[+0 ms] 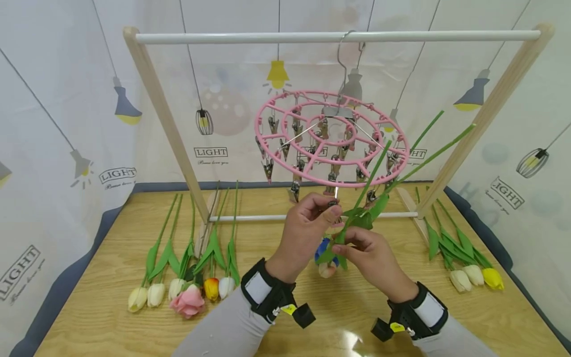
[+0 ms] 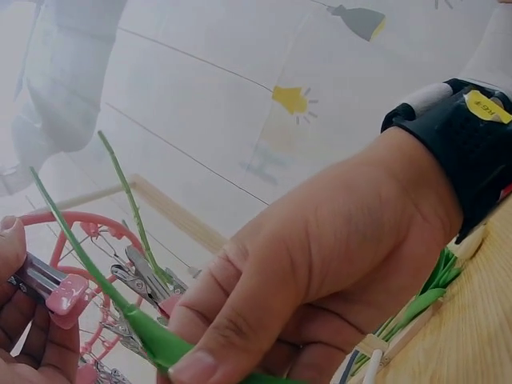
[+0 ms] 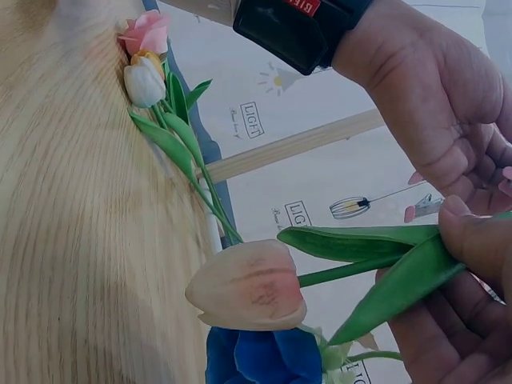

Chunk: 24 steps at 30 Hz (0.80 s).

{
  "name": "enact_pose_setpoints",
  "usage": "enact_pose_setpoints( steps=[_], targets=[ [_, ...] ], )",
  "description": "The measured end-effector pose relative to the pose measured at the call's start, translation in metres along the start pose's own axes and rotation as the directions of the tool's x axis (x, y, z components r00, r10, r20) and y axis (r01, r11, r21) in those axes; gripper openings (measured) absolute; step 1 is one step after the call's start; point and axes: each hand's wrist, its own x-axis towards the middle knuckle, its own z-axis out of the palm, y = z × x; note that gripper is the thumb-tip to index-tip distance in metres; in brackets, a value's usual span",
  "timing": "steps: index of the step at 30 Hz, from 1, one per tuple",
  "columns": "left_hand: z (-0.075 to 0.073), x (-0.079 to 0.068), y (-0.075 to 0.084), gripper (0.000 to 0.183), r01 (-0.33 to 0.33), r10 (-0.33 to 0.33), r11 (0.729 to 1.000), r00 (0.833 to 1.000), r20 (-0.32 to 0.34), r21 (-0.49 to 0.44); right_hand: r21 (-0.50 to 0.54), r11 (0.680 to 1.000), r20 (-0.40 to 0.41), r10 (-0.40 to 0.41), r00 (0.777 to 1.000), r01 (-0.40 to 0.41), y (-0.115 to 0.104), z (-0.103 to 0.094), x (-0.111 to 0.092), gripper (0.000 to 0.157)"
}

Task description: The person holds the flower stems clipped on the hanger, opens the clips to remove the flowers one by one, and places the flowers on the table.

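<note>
My left hand [image 1: 303,235] pinches a metal clip [image 2: 50,292] with pink tips, one of several hanging from a round pink hanger [image 1: 285,161]. My right hand [image 1: 372,255] grips the green stem and leaves of a pale peach tulip [image 3: 244,286], just below and right of the clip. The tulip's head points down, and its stem rises past the hanger's front right rim. A blue flower [image 3: 264,356] lies close against the tulip; whether a hand or a clip holds it, I cannot tell.
The hanger hooks onto the white bar [image 1: 214,37] of a wooden-legged rack. On the table's left lie several tulips and a pink rose [image 1: 188,301]. White tulips and a yellow tulip [image 1: 492,279] lie at the right. A lamp-printed cloth [image 1: 232,99] stands behind.
</note>
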Motion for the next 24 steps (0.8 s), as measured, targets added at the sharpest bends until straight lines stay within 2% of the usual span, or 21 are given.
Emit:
enact_pose_setpoints(
  steps=[3, 5, 10, 15, 20, 24],
  targets=[
    [0.0, 0.0, 0.0, 0.018, -0.004, 0.004, 1.0, 1.0, 0.005, -0.003, 0.012, 1.0, 0.0, -0.013, 1.0, 0.013, 0.009, -0.003, -0.002, 0.007],
    [0.0, -0.001, 0.0, 0.017, -0.022, 0.022, 0.999, 1.0, 0.002, 0.028, 0.026, 0.999, 0.004, -0.023, 1.0, 0.023, 0.011, -0.005, -0.004, 0.008],
    [0.0, -0.001, -0.002, 0.019, -0.087, 0.088, 0.991, 0.996, -0.005, 0.098, 0.04, 0.999, 0.008, -0.037, 0.999, 0.037, 0.007, -0.007, -0.007, 0.009],
    [-0.001, -0.003, -0.004, 0.026, -0.119, 0.119, 0.983, 0.993, 0.002, 0.137, 0.052, 0.997, 0.017, -0.057, 0.998, 0.056, 0.001, -0.009, -0.009, 0.014],
    [-0.001, -0.003, -0.002, 0.031, -0.105, 0.108, 0.981, 0.994, -0.013, 0.162, 0.054, 0.994, 0.03, -0.098, 0.995, 0.097, -0.002, -0.012, -0.012, 0.021],
    [0.001, -0.006, 0.008, 0.032, -0.079, 0.083, 0.984, 0.996, -0.02, 0.159, 0.046, 0.987, 0.044, -0.154, 0.987, 0.152, -0.003, -0.016, -0.016, 0.023]
  ],
)
